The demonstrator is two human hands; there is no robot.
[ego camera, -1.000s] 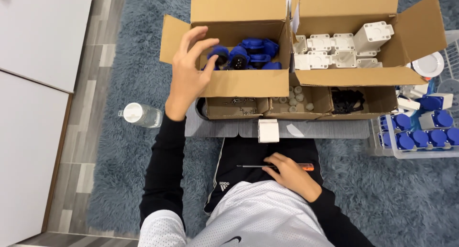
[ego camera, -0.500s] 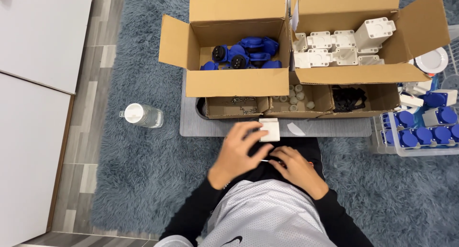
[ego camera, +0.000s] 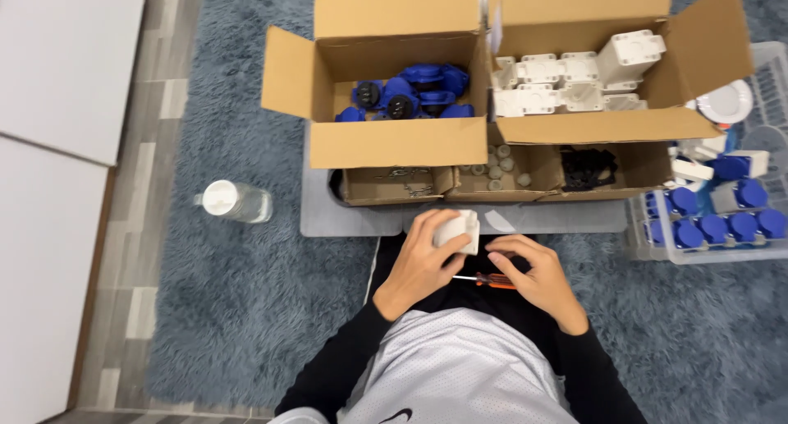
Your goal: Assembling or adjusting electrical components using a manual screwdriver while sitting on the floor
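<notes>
Left grip around white housing

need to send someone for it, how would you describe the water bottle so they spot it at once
Start at the two open cardboard boxes on the blue shag rug. Left of them, alone on the rug, lies a clear plastic bottle, the only white-capped, see-through thing there.

Two open cardboard boxes stood side by side behind the person: the left box held round plug parts, the right box held housing blocks. Before them lay a low tray on a mat. A bottle lay on the rug, left of the mat. A crate stood right. The left hand gripped a housing before the tray; a screwdriver lay under the right hand.
</notes>
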